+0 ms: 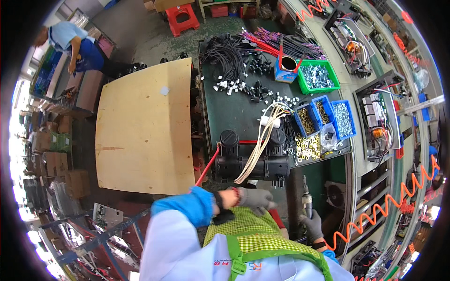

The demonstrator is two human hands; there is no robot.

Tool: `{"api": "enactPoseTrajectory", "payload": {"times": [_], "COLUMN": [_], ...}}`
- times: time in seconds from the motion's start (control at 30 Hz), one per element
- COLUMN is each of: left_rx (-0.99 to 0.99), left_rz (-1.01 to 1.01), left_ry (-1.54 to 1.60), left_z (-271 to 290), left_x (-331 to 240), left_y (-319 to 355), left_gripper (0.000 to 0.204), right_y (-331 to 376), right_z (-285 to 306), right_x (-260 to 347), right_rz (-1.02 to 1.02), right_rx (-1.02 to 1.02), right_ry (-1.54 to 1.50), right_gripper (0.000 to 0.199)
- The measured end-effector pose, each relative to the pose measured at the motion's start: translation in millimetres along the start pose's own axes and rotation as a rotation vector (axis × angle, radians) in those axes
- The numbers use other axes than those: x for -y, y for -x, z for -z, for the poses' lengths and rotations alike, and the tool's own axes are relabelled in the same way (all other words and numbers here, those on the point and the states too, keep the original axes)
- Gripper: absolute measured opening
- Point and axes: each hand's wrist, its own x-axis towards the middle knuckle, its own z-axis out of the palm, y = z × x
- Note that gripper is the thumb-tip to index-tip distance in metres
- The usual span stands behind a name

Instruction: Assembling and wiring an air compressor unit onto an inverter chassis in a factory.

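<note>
My right hand (312,225), in a grey glove, is closed around a slim power screwdriver (306,202) whose long bit points away from me, to the right of my apron. In front of my apron is my left hand (255,198), also gloved in grey. Its fingers are partly stretched and apart, and nothing shows in them. Just beyond it, at the near edge of the bench, lies a black cylindrical assembly (253,167) with two round black caps. A bundle of cream wires (263,143) drapes over that assembly. A red tube (206,167) slopes down from its left end.
Black cables (227,54) and small connectors cover the dark bench (218,110). A green bin (318,76) and blue bins (344,119) hold small hardware. To the left stands a plywood sheet (145,131). Wired units (377,114) line the right; an orange coiled hose (375,210) hangs there. Another person (79,47) stands far left.
</note>
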Motion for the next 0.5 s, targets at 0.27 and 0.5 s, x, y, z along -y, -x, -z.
{"api": "enactPoseTrajectory", "payload": {"times": [0.27,0.5], "left_rx": [-1.113,-1.526], "left_rz": [-0.033,0.22], "left_ry": [-0.887,-0.967], "left_z": [271.2,339.3], "left_x": [-48.6,-43.4], "left_y": [152.7,64.4], "left_gripper": [0.036,0.053], "right_y": [-44.2,-67.9], "right_z": [43.4,72.6], "right_x": [20.1,19.8], "right_rz": [-0.012,-0.103], "right_rx": [-0.048,-0.021], "right_ry": [0.06,0.197], "right_gripper": [0.039,0.042]}}
